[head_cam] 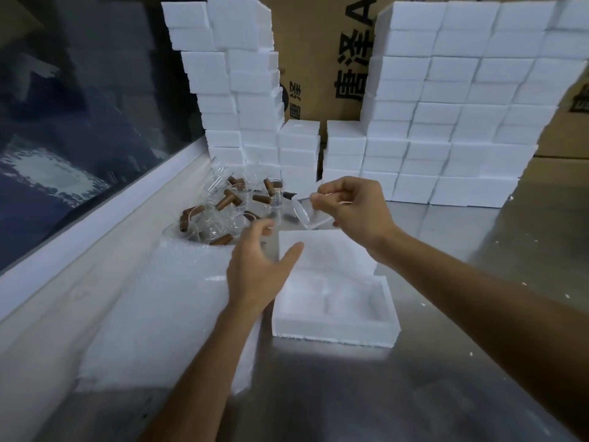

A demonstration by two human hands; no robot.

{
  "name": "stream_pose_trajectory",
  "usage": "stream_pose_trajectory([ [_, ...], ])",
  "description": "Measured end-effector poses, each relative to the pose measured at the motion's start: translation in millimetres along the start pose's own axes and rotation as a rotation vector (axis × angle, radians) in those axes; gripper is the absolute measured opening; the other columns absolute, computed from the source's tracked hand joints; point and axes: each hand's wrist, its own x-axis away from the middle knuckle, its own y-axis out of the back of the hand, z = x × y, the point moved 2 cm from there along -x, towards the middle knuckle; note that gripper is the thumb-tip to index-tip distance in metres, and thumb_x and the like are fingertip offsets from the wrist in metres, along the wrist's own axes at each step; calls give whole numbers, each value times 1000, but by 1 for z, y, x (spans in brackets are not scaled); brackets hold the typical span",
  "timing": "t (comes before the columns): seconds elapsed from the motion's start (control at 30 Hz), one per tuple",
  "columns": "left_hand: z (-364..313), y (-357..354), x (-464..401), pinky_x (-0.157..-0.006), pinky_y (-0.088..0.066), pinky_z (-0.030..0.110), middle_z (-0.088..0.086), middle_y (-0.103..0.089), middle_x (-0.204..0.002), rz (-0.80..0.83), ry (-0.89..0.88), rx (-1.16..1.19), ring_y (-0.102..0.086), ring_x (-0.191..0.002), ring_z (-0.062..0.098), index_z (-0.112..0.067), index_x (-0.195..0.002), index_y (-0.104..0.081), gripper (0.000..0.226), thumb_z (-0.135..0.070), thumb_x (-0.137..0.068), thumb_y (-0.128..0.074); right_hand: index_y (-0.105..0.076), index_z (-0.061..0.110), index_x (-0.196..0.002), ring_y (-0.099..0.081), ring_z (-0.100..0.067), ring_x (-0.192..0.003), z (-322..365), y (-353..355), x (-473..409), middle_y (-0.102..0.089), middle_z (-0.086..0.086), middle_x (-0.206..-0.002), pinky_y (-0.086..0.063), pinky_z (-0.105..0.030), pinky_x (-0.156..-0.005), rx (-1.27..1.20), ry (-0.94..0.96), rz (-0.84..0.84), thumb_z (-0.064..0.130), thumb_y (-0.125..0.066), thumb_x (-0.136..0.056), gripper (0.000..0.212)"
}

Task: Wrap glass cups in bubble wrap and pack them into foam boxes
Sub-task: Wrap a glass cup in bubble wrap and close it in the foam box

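Observation:
An open foam box (pixel 334 333) lies on the steel table in front of me, its lid (pixel 322 250) lying just behind it. My right hand (pixel 353 208) is raised above the lid and pinches a clear glass cup (pixel 302 212) that is tilted on its side. My left hand (pixel 258 266) hovers with spread, relaxed fingers over the gap between the lid and a stack of bubble wrap sheets (pixel 165 311) on the left, holding nothing. Several glass cups with brown wooden handles (pixel 229 202) are heaped behind the bubble wrap.
Tall stacks of closed white foam boxes stand at the back left (pixel 242 90) and back right (pixel 446 116). Brown cardboard cartons (pixel 322 59) rise behind them. A dark window and white sill (pixel 95 199) run along the left. Bare steel tabletop (pixel 366 393) lies near me.

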Motion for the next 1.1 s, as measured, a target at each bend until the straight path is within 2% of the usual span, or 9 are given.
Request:
stream_pose_trajectory([
  [0.13,-34,9,10,-70,-55,31,-12,-46,-132,-116,-261,4,-57,-104,15,-37,-138,-35,89,-63,-65,-77,-72,7,-86,-70,-3,-61,20,3,24,-75,-3,-71,-46,-10,-51,-46,13,56,14,-82,-81,13],
  [0.27,-56,6,15,-80,-58,37,-6,-57,-130,-110,-391,20,-57,-112,14,-25,-134,-51,73,-44,-71,-83,-74,13,-80,-74,-10,-71,34,0,45,-76,-1,-72,-49,-12,-54,-111,66,137,13,-81,-81,7],
  [0.4,-55,9,17,-80,-56,27,-15,-67,-115,-53,-153,308,-62,-101,3,-30,-119,-62,58,-41,-68,-87,-72,24,-90,-66,-5,-77,28,10,60,-74,10,-90,-48,-13,-64,167,280,-27,19,-70,-90,5],
  [0.47,-52,9,17,-75,-58,30,-10,-70,-110,14,71,494,-67,-98,7,-28,-115,-65,56,-45,-66,-87,-65,30,-113,-58,-2,-102,17,19,70,-63,9,-117,-43,-9,-83,330,344,-39,20,-66,-88,27],
  [0.57,-57,8,20,-56,-55,27,-1,-75,-99,107,193,669,-72,-75,16,-17,-108,-67,61,-54,-62,-81,-44,27,-142,-46,-13,-127,-6,26,87,-47,5,-138,-39,-34,-107,561,375,75,32,-71,-80,67],
  [0.63,-65,5,26,-52,-53,25,-1,-76,-92,176,207,683,-71,-66,20,-14,-104,-68,65,-61,-60,-75,-40,24,-144,-52,-13,-124,-14,25,93,-49,6,-138,-44,-42,-105,545,378,69,35,-78,-81,75],
  [0.87,-73,-4,42,-55,-54,28,0,-76,-97,377,215,662,-72,-70,25,-31,-111,-65,51,-67,-78,-49,-50,22,-139,-58,-10,-111,-11,41,96,-54,7,-128,-50,-38,-100,508,465,-35,25,-82,-80,67],
  [0.97,-73,-9,54,-54,-56,27,-13,-74,-99,366,179,657,-73,-73,22,-35,-112,-63,44,-62,-82,-45,-53,22,-139,-56,-16,-115,-18,43,105,-46,-2,-135,-49,-43,-101,522,512,-81,17,-82,-80,66],
  [1.1,-71,-17,73,-56,-53,21,-17,-70,-103,312,84,521,-70,-79,11,-44,-114,-57,38,-59,-84,-39,-55,16,-135,-53,-25,-117,-34,44,119,-55,-2,-131,-47,-46,-97,563,557,-178,11,-81,-80,62],
])
